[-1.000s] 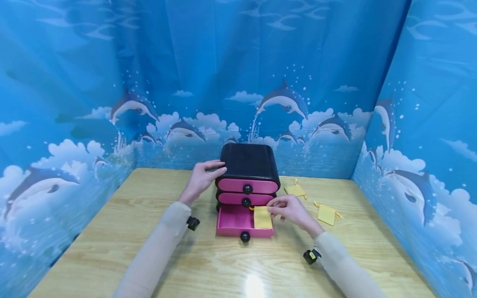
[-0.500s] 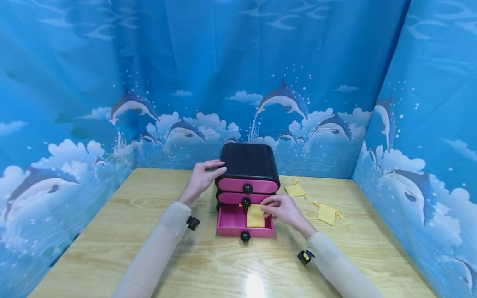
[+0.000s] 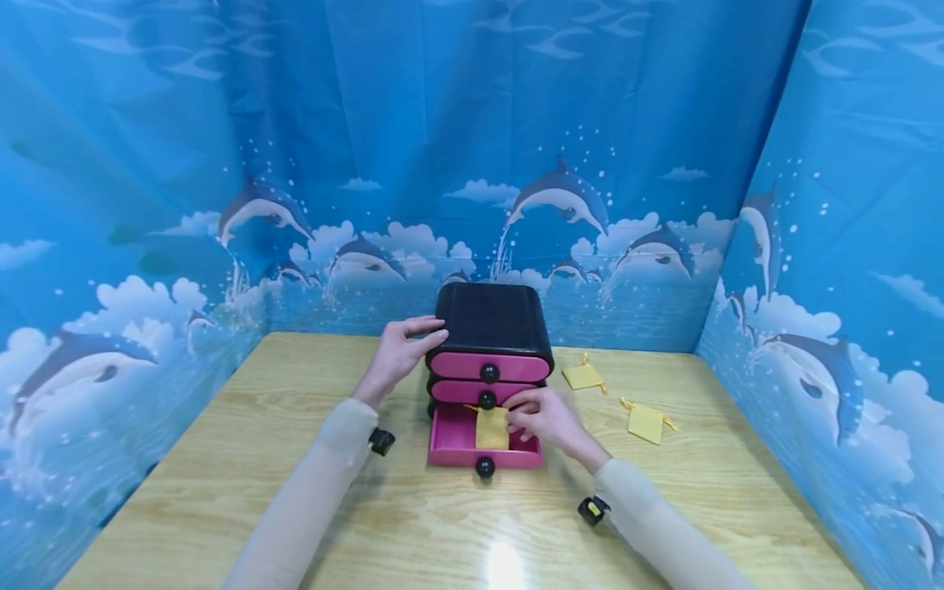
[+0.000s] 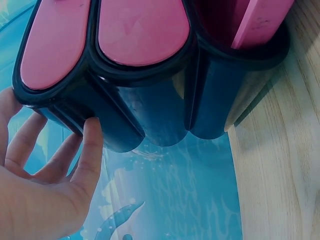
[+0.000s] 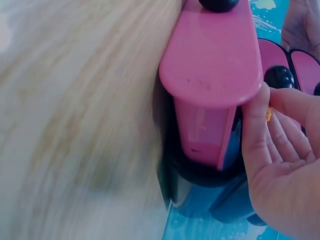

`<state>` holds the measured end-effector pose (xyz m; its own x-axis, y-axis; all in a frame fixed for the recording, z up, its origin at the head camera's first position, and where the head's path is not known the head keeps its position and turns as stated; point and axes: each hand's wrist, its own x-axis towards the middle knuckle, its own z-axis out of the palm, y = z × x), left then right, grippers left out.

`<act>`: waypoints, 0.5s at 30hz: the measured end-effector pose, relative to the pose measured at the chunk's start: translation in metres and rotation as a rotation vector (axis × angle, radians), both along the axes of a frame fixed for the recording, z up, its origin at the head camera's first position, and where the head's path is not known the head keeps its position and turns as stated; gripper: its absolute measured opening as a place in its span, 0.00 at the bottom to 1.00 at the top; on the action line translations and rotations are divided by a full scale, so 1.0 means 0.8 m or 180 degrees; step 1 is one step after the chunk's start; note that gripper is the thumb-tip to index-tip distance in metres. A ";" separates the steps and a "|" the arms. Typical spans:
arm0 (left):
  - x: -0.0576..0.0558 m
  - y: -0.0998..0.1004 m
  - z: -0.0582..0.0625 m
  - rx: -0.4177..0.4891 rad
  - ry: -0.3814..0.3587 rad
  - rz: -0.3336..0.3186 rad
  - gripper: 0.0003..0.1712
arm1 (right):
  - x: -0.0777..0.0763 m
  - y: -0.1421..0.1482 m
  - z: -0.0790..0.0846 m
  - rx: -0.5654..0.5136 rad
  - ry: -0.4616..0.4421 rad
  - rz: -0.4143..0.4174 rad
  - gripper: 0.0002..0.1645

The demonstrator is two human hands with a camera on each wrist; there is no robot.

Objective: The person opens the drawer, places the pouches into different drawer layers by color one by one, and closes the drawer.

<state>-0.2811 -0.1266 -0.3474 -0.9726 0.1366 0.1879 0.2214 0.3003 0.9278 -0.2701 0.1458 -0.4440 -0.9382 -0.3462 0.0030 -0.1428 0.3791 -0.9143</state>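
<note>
A black drawer box (image 3: 492, 315) with pink fronts stands on the table, its bottom drawer (image 3: 451, 430) pulled out. My left hand (image 3: 398, 352) touches the box's upper left side; in the left wrist view its thumb (image 4: 92, 132) lies against the black side wall. Over the open drawer, my right hand (image 3: 544, 418) pinches the right edge of a yellow drawstring pouch (image 3: 491, 429). The pouch lies upright in the drawer's middle. In the right wrist view the drawer front and hand hide most of the pouch.
Two more yellow drawstring pouches lie on the table right of the box, one farther back (image 3: 583, 377) and one nearer (image 3: 646, 424). A blue dolphin-print curtain (image 3: 369, 164) closes off the back and both sides of the wooden table (image 3: 413, 524).
My right hand has shifted left with the pouch, from the drawer's right side to its middle. The left hand and the box have stayed put.
</note>
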 end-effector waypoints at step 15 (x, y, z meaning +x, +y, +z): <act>-0.031 -0.008 -0.035 0.0056 0.0073 0.0044 0.27 | 0.002 -0.024 -0.010 0.0334 0.0147 -0.0079 0.09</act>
